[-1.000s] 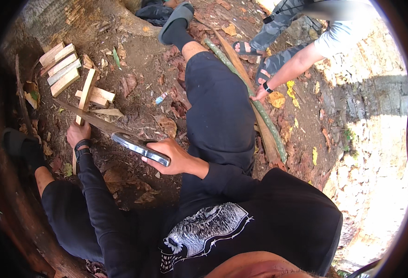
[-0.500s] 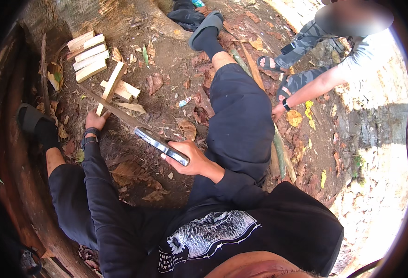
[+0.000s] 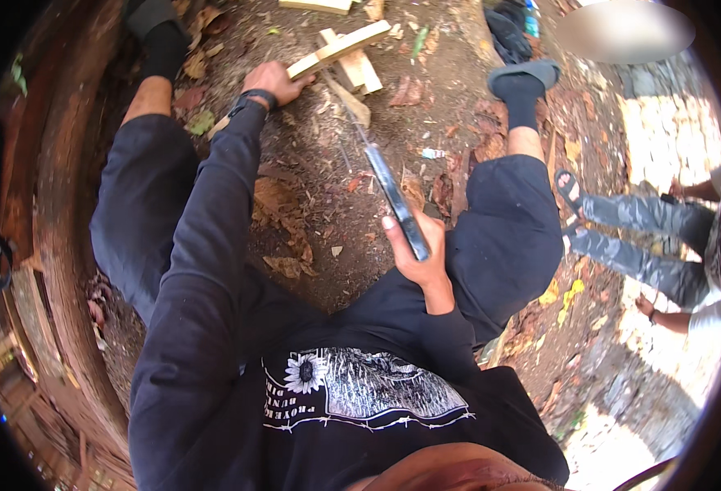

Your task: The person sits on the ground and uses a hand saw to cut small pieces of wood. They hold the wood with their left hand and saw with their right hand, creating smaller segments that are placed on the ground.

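Observation:
My right hand [image 3: 417,250] is closed around the handle of a long dark blade [image 3: 385,184] that points away from me over the dirt, toward the split wood. My left hand [image 3: 272,82] reaches far forward and grips a pale split stick of wood [image 3: 340,49] lying on the ground. More pale split pieces [image 3: 359,74] lie crossed just right of that hand. I am sitting on the ground with both legs spread, in dark trousers and a dark long-sleeved top.
Dry leaves [image 3: 283,209] and wood chips cover the dirt between my legs. A large curved log or trunk [image 3: 58,221] runs along my left. Another person [image 3: 655,245] in patterned trousers and sandals crouches at the right, one hand [image 3: 645,307] low.
The view has swung, so the wood pile now sits at the top. My left hand has taken hold of a split stick, and the blade points toward the pile.

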Motion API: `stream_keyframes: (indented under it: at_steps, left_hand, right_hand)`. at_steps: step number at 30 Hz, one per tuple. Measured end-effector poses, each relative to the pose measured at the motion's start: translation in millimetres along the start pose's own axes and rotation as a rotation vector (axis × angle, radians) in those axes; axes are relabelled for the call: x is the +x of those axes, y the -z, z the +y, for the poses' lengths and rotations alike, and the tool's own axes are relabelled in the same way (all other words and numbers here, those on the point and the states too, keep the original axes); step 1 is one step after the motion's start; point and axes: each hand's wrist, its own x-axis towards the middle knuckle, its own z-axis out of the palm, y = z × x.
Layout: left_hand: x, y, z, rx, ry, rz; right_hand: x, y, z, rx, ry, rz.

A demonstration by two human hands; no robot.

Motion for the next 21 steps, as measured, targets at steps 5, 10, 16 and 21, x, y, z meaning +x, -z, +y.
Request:
stream_keyframes:
  at_steps: [5, 10, 16, 21]
  left_hand:
    - [-3, -11, -6, 0.011, -0.068, 0.037]
    - [-9, -17, -5, -0.009, -0.128, 0.094]
    - [-9, 3, 3, -0.003, -0.068, 0.054]
    - [-17, -8, 1, -0.082, -0.05, 0.066]
  right_hand:
    - [-46, 34, -2, -0.087, 0.026, -0.003]
    - [13, 7, 16, -0.02, 0.065, 0.009]
    - [84, -28, 14, -0.028, 0.103, -0.009]
    - [-3, 10, 3, -0.08, 0.018, -0.004]
